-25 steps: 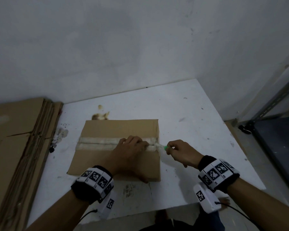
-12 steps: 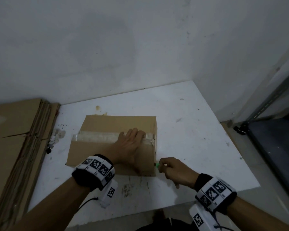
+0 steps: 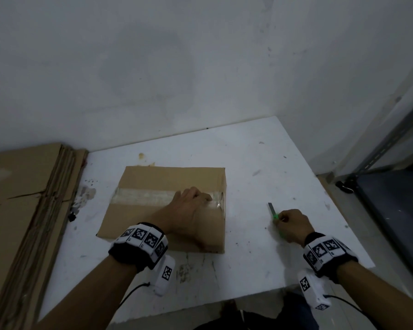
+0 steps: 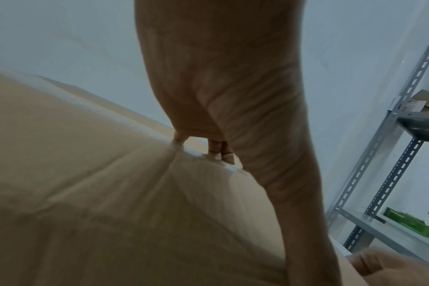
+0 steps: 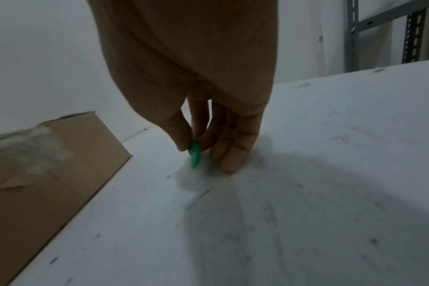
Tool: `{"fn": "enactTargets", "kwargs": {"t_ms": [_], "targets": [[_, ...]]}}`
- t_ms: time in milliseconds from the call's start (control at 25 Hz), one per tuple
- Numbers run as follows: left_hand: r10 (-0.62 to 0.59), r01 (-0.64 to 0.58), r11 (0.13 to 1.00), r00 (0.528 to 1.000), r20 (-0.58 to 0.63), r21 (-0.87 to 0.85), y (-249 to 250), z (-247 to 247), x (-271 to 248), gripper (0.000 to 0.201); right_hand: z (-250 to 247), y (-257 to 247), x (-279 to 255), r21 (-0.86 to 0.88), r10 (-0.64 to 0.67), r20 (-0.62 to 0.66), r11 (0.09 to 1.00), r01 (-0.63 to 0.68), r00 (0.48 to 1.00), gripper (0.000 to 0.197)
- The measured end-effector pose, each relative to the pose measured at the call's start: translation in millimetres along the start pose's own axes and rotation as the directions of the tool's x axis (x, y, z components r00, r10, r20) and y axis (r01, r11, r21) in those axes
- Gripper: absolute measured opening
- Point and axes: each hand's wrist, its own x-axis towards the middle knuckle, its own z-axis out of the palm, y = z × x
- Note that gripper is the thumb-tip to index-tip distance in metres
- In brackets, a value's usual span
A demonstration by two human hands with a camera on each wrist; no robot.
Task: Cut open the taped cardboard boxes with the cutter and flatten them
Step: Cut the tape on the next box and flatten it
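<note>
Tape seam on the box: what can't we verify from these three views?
- Whether the tape is slit: the head view is too dim, the left hand covers its right end, and the left wrist view is blurred.
- Contents of the box: flaps closed.
- Cutter body: the right hand hides most of it in the head view; the right wrist view shows only a green tip.
- Left fingertips: curled under, pressing or prying unclear.
</note>
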Motion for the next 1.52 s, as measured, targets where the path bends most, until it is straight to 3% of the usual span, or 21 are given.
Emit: {"fn": "enactTargets", "kwargs": {"t_ms": [120, 400, 560, 680, 800, 920, 960, 1040, 1080, 1160, 1200, 1280, 1400, 1520], "targets": [[0.009, -0.01, 0.999, 1.0, 0.023, 0.034, 4, -1, 7, 0.122, -1, 6, 5, -0.023, -0.009, -0.049, 1.0, 0.008, 0.999, 0.011], [0.061, -0.06, 0.998, 0.997, -0.054, 0.022, 13, 0, 15, 0.119, -10, -9, 5, -0.169, -0.054, -0.109, 0.985, 0.035, 0.993, 0.033], [0.051, -0.054, 0.998, 0.995, -0.087, -0.027, 14, 1, 12, 0.111, -8, -73, 0, 0.015, -0.313, -0.187, 0.947, 0.321, 0.931, 0.027], [-0.002, 0.001, 1.0, 0.994, -0.108, -0.007, 6, -4, 1, 0.109, 5, -132, 2, -0.139, -0.599, -0.04, 0.796, 0.59, 0.799, 0.036], [-0.027, 0.018, 0.999, 0.981, -0.194, -0.049, -5, -12, -17, 0.099, 13, -176, 9, -0.364, -0.672, 0.279, 0.587, 0.723, 0.686, 0.063], [0.02, -0.08, 0.987, 0.922, -0.387, -0.141, -13, -13, -46, 0.068, 25, -200, 15, -0.525, -0.557, 0.508, 0.403, 0.749, 0.657, 0.084], [0.017, -0.107, 0.978, 0.898, -0.44, -0.181, -12, -14, -56, 0.058, 32, -204, 15, -0.599, -0.526, 0.535, 0.316, 0.736, 0.662, 0.088], [-0.041, -0.113, 0.944, 0.892, -0.45, -0.31, 0, -27, -75, 0.049, 45, -208, 12, -0.687, -0.508, 0.513, 0.239, 0.686, 0.692, 0.095], [-0.108, -0.065, 0.906, 0.921, -0.375, -0.419, 7, -36, -85, 0.047, 49, -208, 11, -0.708, -0.51, 0.492, 0.236, 0.665, 0.705, 0.098], [-0.215, 0.125, 0.8, 0.973, -0.086, -0.586, 3, -45, -104, 0.043, 53, -211, 10, -0.725, -0.525, 0.466, 0.234, 0.648, 0.712, 0.099], [-0.233, 0.217, 0.772, 0.971, 0.052, -0.598, -3, -45, -112, 0.044, 53, -212, 11, -0.721, -0.534, 0.455, 0.249, 0.646, 0.713, 0.095], [-0.304, 0.363, 0.801, 0.932, 0.198, -0.476, -29, -26, -124, 0.055, 49, -215, 11, -0.688, -0.529, 0.452, 0.305, 0.658, 0.718, 0.087], [-0.498, 0.526, 0.819, 0.85, 0.172, -0.228, -62, 17, -134, 0.094, 34, -230, 8, -0.6, -0.494, 0.488, 0.409, 0.688, 0.72, 0.069], [-0.597, 0.586, 0.727, 0.797, 0.092, -0.359, -78, 41, -132, 0.097, 6, -248, 12, -0.427, -0.48, 0.499, 0.588, 0.687, 0.722, 0.039]]}}
